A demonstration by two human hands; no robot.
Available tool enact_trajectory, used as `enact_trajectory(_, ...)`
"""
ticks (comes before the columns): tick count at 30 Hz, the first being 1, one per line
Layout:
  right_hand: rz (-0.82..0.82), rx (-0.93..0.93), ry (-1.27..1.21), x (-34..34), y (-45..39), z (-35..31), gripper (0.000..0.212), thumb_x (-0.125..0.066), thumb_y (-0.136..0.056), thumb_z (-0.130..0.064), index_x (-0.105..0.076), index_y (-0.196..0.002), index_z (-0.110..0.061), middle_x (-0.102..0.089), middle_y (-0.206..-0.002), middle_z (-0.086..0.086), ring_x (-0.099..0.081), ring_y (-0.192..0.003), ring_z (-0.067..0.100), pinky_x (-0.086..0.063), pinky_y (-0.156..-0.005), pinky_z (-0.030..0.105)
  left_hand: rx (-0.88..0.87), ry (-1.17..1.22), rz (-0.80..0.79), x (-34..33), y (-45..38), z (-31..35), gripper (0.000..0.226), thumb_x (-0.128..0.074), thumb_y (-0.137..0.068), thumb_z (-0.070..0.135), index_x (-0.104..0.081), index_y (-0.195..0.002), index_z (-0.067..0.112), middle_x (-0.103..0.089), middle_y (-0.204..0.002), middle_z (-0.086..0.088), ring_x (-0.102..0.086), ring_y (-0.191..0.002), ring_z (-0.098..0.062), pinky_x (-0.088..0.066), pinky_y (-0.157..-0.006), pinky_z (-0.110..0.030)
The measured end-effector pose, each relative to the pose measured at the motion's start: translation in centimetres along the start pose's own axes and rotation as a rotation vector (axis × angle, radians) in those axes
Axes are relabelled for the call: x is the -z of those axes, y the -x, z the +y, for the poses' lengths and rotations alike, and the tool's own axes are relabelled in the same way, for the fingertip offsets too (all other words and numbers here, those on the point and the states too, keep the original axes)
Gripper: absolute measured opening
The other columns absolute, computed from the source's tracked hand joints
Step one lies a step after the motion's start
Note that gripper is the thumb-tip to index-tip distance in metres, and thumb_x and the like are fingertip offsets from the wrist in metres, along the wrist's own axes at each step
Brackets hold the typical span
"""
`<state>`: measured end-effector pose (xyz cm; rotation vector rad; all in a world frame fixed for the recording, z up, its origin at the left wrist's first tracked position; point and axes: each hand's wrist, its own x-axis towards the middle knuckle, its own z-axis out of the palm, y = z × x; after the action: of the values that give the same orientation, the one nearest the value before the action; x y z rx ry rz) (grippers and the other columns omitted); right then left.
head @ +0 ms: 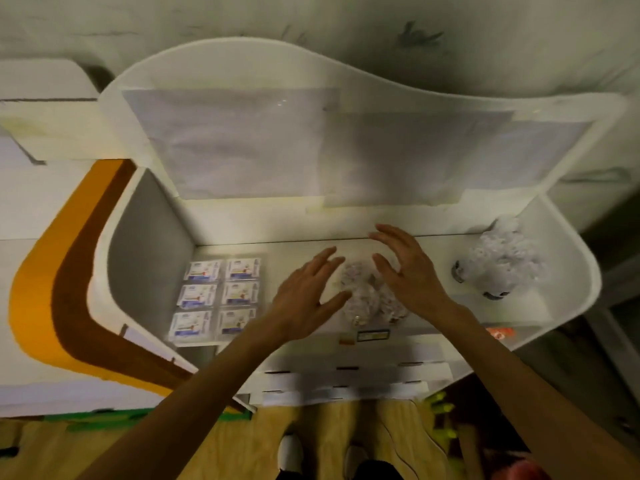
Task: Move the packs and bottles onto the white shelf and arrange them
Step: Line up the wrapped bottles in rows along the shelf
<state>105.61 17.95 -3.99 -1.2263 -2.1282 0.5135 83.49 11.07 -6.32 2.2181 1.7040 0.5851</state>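
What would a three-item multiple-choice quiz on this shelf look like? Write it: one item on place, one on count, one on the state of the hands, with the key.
1. Where on the white shelf do the flat packs lie?
A. at its left end
B. at its right end
C. on the floor below it

2. How many flat packs are laid out?
A. three
B. six
C. nine

3. How are the left hand and right hand held?
A. both in fists
B. open, fingers spread, either side of the middle cluster of clear bottles
C. each gripping a pack

Key: 1 A, the packs sit beside the left wall; 2 B, two columns of three; 3 B, both hands are open and flank the cluster.
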Motion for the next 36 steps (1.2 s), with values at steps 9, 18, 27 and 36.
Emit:
enact_trajectory(9,-0.001,-0.158,-0.073,1.0,7.5,6.6,0.05,-0.059,-0.094,-0.044,-0.052,-0.138,-0.02,-0.043,-0.148,-0.005,-0.043,-0.135,0.012,-0.044,-0.103,0.033,0.027,-0.067,-0.005,-6.1,-0.8,4.2,0.082,-0.039,-0.094,0.071,-0.014,-0.159,0.028,0.004,-0.168,0.005,0.008,-0.154,-0.015,-0.015,-0.122,-0.041)
enact_trajectory(18,-0.033,-0.152,-0.157,-0.8,8.8,6.9,0.066,-0.075,-0.084,-0.042,-0.047,-0.14,-0.023,-0.051,-0.138,-0.006,-0.056,-0.114,0.013,-0.051,-0.086,0.028,0.056,0.008,0.124,-7.1,1.2,5.0,0.071,-0.051,-0.097,0.053,-0.025,-0.157,0.023,-0.013,-0.166,0.0,-0.022,-0.149,-0.021,-0.044,-0.106,-0.044)
enact_trajectory(27,-0.17,-0.072,-0.173,0.4,7.3,8.3,0.068,-0.078,-0.08,-0.041,-0.046,-0.138,-0.03,-0.054,-0.132,-0.009,-0.058,-0.109,0.008,-0.056,-0.088,0.04,0.077,0.015,0.16,-7.2,1.2,4.8,0.07,-0.056,-0.093,0.052,-0.032,-0.154,0.027,-0.021,-0.162,0.001,-0.033,-0.143,-0.022,-0.054,-0.095,-0.046)
enact_trajectory(36,-0.079,-0.106,-0.158,-0.1,8.6,7.2,0.076,-0.072,-0.081,-0.055,-0.039,-0.143,-0.026,-0.048,-0.138,-0.009,-0.054,-0.113,0.007,-0.056,-0.086,0.034,0.026,-0.003,0.239,-7.8,1.1,4.5,0.078,-0.055,-0.092,0.06,-0.03,-0.155,0.021,-0.021,-0.164,-0.004,-0.026,-0.148,-0.024,-0.035,-0.115,-0.049)
